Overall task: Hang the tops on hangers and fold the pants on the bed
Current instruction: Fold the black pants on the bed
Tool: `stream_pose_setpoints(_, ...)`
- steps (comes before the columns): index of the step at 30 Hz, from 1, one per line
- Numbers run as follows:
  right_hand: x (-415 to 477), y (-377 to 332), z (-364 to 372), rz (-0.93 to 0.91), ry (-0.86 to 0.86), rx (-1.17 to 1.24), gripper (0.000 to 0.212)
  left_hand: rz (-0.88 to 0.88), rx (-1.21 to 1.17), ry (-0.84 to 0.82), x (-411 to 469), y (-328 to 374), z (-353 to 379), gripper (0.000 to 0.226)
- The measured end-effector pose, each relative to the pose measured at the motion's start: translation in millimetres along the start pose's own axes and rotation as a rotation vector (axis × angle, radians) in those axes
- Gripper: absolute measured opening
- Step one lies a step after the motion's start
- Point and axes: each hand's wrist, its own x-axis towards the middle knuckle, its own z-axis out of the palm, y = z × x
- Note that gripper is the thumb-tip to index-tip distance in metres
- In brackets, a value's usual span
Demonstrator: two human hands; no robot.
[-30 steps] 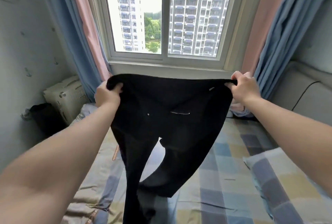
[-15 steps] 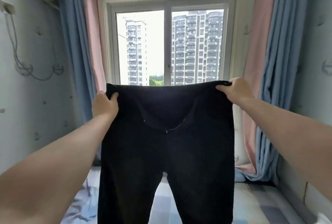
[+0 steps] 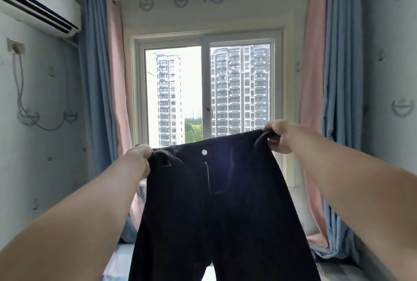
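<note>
Holding pants (image 3: 216, 208) aloft, hanging centre to 6 o'clock | left hand (image 3: 141, 156) grips the waistband (image 3: 232, 144) at its 9 o'clock end, right hand (image 3: 281, 137) its 3 o'clock end, fingers curled on cloth | next, likely: level waistband, match legs, lower onto bed (image 3: 115, 263).

pants (image 3: 216, 213) legs cut off by the bottom edge, hems unseen; bed (image 3: 112, 265) mostly hidden behind the pants, slivers only; left hand (image 3: 138, 159) fingertips buried in the waistband corner; right hand (image 3: 279, 137) fingers partly under cloth; window (image 3: 204, 91) sill behind the waistband; air conditioner (image 3: 38, 3), up-left of the pants, clipped by the edge
</note>
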Motion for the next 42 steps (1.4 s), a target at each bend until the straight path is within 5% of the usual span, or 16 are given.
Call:
stream_pose_setpoints(6, -28.7, -13.7, 29.9, -0.051, -0.374, 0.151, 0.021, 0.199, -0.145, -0.104, -31.8, 16.5, 26.5, 0.033)
stream_pose_setpoints(14, -82.9, -37.1, 71.8, -0.239, -0.543, -0.038, 0.01, 0.422, -0.214, -0.421, -98.0, 25.2, 55.6, 0.029)
stream_pose_setpoints(17, -95.8, -40.2, 86.6, -0.331, -0.502, -0.11, 0.009, 0.469, -0.146, -0.58, -114.4, 21.8, 58.1, 0.055)
stream_pose_setpoints(20, -103.0, -41.0, 94.5, -0.376, -0.485, -0.143, 0.022, 0.603, -0.042, -0.558, -113.6, 16.6, 57.9, 0.068)
stream_pose_setpoints(24, -113.6, -36.8, 107.8, -0.429, -0.47, -0.232, 0.024, 0.778, 0.103, -0.406, -100.7, 2.6, 63.2, 0.051)
stream_pose_setpoints(28, -111.9, -33.8, 114.0, -0.527, -0.475, -0.213, 0.019, 0.726, -0.028, -0.371, -87.2, 2.6, 49.5, 0.038)
stream_pose_setpoints(31, -97.3, -38.4, 111.7, -0.731, -0.194, -0.158, 0.017, 0.65, -0.103, -0.416, -75.0, 12.4, 27.5, 0.036)
stream_pose_setpoints(34, -79.6, -28.1, 111.8, -0.868, 0.142, -0.364, 0.051, 0.606, -0.179, -0.51, -66.0, 27.6, -0.7, 0.032)
stream_pose_setpoints(37, -72.2, -3.1, 120.2, -0.608, -0.079, -0.289, 0.085, 0.56, -0.228, -0.592, -56.0, 46.5, -31.0, 0.028)
stream_pose_setpoints(40, -83.6, 18.4, 135.4, -0.259, -0.469, -0.126, 0.056, 0.515, -0.21, -0.64, -43.7, 58.9, -61.7, 0.025)
stream_pose_setpoints(42, -89.7, 24.3, 150.4, -0.226, -0.488, -0.067, 0.046, 0.491, -0.185, -0.639, -32.8, 63.6, -83.1, 0.022)
